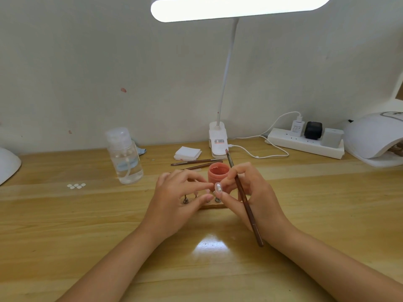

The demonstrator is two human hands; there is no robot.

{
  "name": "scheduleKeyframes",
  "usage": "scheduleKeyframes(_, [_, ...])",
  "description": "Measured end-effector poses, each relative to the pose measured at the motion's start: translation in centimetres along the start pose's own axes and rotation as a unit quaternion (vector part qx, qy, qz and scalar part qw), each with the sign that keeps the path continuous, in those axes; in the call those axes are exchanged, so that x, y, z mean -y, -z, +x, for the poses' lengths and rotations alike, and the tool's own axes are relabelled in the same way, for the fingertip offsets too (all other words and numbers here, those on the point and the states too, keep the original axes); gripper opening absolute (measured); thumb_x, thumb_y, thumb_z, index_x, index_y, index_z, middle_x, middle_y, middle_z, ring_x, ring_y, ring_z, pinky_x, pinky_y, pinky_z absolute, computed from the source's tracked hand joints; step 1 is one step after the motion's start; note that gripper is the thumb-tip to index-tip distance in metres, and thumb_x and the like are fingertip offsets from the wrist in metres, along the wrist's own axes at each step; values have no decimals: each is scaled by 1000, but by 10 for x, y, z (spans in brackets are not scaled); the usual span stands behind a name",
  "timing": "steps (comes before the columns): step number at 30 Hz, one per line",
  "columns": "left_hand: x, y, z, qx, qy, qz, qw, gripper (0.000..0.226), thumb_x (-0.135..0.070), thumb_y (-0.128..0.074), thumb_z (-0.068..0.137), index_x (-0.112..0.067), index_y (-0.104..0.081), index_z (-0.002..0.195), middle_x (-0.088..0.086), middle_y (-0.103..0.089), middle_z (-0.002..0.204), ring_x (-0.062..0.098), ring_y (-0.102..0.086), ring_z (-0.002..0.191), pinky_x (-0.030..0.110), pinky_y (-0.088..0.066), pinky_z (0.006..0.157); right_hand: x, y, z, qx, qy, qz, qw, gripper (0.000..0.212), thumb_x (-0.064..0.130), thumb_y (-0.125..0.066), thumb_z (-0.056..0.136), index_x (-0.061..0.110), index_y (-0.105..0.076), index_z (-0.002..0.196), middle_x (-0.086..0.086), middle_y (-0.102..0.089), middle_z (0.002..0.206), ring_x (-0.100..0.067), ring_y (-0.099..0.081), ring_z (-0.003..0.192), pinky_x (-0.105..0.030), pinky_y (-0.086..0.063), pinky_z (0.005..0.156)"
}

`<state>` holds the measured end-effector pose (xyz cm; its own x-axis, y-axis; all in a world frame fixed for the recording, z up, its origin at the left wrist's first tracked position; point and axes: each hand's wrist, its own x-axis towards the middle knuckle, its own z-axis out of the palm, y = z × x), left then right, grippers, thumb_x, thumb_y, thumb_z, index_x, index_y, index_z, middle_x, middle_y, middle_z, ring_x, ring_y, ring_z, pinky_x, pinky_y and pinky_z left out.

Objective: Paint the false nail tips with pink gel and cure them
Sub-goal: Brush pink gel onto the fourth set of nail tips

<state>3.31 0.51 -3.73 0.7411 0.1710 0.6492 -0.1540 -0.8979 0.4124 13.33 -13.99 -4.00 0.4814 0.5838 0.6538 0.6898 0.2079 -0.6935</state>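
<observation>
Two hands: both of mine meet over the middle of the bench point(65, 225).
Left hand point(174, 199): my fingers are curled, the tips meeting the clear nail tip point(218, 188) from the left.
Right hand point(250, 192): my fingers pinch the same nail tip from the right and also grip the brown brush point(244, 199), bristles pointing far and up.
Nail tip: held between both hands, just above the wooden holder point(211, 206) with its metal pegs.
Pink gel jar point(218, 172): open, just beyond my fingers.
Curing lamp point(375, 138): far right, white, beside the power strip point(305, 143).
Far left: clear bottle point(125, 155), with small white tips point(76, 185) near it.
Spare brushes point(196, 162): lying beyond the jar.
</observation>
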Motion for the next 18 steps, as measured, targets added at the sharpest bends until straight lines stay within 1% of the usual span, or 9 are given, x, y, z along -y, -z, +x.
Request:
scheduleKeyframes(2, [-2, -1, 0, 5, 3, -12, 1000, 21, -34, -65, 75, -39, -66, 95, -19, -62, 92, 0, -50, 91, 33, -32, 84, 1, -2, -1, 0, -1, 16, 1000, 38, -2, -72, 75, 23, -46, 87, 2, -65, 78, -4, -65, 69, -8, -43, 60])
scheduleKeyframes(4, [-4, -1, 0, 4, 13, -25, 1000, 18, -32, -65, 75, -36, -70, 91, -22, -62, 90, -2, -49, 90, 33, -31, 84, 3, -3, -1, -3, -5, 39, 999, 34, -3, -71, 76, 19, -48, 85, -1, -66, 78, -4, -66, 69, -7, -42, 59])
scheduleKeyframes(6, [-6, 0, 0, 2, 27, -37, 999, 19, -34, -65, 74, -34, -71, 91, -25, -61, 90, -3, -50, 92, 33, -31, 86, 5, -3, 0, -4, -8, 52, 999, 28, -2, -70, 77, 14, -49, 85, -1, -67, 79, -5, -66, 69, -7, -44, 58])
scheduleKeyframes(9, [-10, 1, 1, 10, 37, -56, 998, 25, -41, -69, 72, -39, -66, 97, -25, -63, 91, -2, -52, 95, 31, -31, 89, 8, -3, 0, -2, -8, 59, 998, 26, -3, -69, 78, 14, -49, 86, 1, -67, 80, -5, -67, 70, -10, -46, 59])
scheduleKeyframes(11, [-12, 2, 1, 8, 43, -67, 997, 25, -43, -67, 71, -39, -66, 96, -24, -65, 90, -1, -52, 94, 32, -32, 90, 9, -4, 0, -2, -15, 70, 997, 29, -5, -68, 78, 14, -48, 85, -1, -66, 83, -6, -68, 72, -13, -49, 60])
scheduleKeyframes(12, [-11, 2, 2, 2, 49, -70, 996, 25, -42, -64, 70, -39, -67, 95, -23, -66, 89, -1, -53, 92, 34, -32, 89, 9, -3, 0, 1, -19, 73, 997, 30, -7, -67, 77, 15, -48, 86, -4, -66, 86, -8, -68, 74, -17, -52, 62])
scheduleKeyframes(15, [-10, 3, 2, -16, 57, -68, 996, 26, -43, -62, 71, -36, -68, 95, -19, -68, 86, 1, -55, 87, 39, -36, 87, 8, -3, 0, 19, -31, 85, 996, 30, -10, -65, 78, 13, -49, 89, -12, -64, 95, -15, -67, 82, -34, -57, 71])
scheduleKeyframes(16, [-10, 3, 2, -22, 57, -68, 996, 24, -41, -62, 71, -35, -68, 95, -21, -67, 84, 2, -56, 86, 40, -37, 86, 8, -2, 0, 22, -32, 88, 995, 29, -10, -65, 79, 13, -49, 90, -14, -64, 97, -16, -68, 83, -35, -57, 73])
scheduleKeyframes(18, [-13, 3, 2, -43, 54, -74, 995, 19, -39, -67, 73, -38, -67, 92, -28, -64, 80, 1, -57, 86, 40, -39, 84, 8, -3, 1, 17, -27, 79, 996, 28, -7, -64, 80, 14, -49, 91, -14, -65, 98, -13, -68, 83, -28, -56, 73])
